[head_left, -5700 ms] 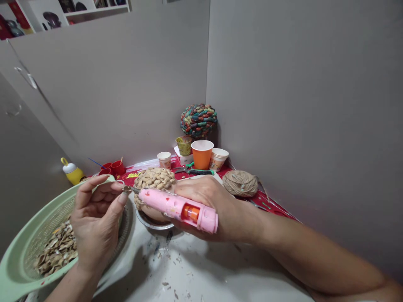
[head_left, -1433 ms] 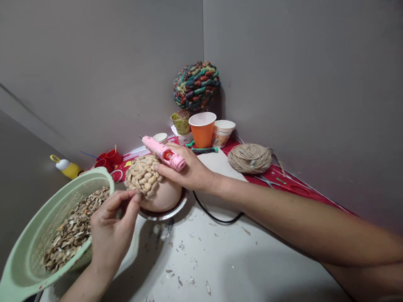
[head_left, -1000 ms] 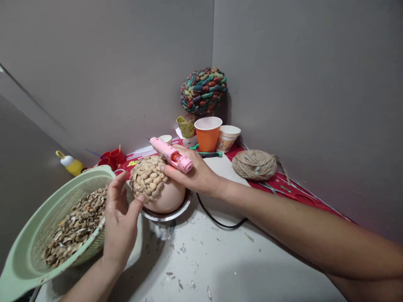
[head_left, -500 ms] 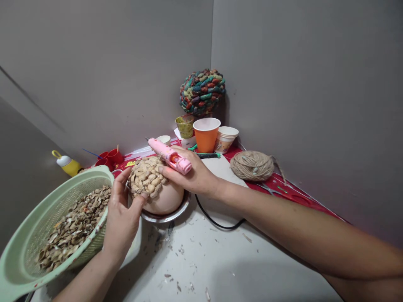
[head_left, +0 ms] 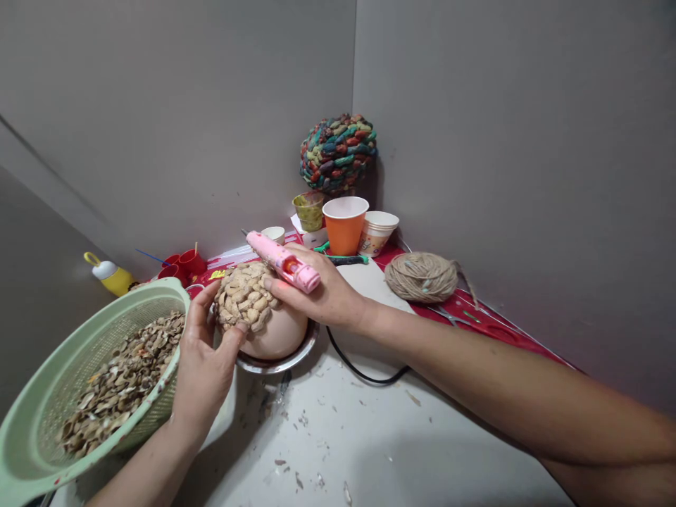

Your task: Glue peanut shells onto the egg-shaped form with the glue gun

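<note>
Left hand (head_left: 203,362), shell-studded ball (head_left: 258,317) at right, touching thumb

A pink glue gun (head_left: 275,256) slants over a partly shell-covered pale ball (head_left: 258,313).

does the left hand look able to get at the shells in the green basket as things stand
Probably yes: the green basket stands open beside the left hand, and nothing covers the shells. That hand touches the pale ball, though, so it would have to leave that first.

Pink glue gun (head_left: 279,258) in right hand (head_left: 330,292)
</note>
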Available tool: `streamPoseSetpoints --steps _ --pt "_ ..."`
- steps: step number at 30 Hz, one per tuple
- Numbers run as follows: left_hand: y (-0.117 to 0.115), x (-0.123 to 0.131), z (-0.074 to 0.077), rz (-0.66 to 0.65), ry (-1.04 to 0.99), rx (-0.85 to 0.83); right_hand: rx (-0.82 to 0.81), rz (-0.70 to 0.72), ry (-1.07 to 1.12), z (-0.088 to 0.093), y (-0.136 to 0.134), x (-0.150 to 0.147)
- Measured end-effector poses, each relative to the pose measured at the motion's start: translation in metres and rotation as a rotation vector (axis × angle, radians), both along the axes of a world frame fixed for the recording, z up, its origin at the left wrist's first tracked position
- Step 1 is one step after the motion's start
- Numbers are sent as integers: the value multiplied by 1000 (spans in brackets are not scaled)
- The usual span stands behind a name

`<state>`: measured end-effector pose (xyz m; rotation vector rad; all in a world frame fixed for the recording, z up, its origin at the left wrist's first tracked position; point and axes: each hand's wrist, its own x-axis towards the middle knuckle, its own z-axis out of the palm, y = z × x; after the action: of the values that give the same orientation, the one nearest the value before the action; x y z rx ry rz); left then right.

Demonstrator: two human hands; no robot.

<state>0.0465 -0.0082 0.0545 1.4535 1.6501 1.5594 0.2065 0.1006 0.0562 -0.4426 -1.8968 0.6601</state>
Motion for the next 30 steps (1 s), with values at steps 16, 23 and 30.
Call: streamPoseSetpoints --steps 16,23,30 --pt "0 -2 -1 4 -33 4 15 -4 -1 0 0 0" --pt "-11 -16 4 -15 -104 31 -33 14 14 2 0 -1" --pt "-33 -26 21 74 -69 96 -3 -30 46 22 -5 4"
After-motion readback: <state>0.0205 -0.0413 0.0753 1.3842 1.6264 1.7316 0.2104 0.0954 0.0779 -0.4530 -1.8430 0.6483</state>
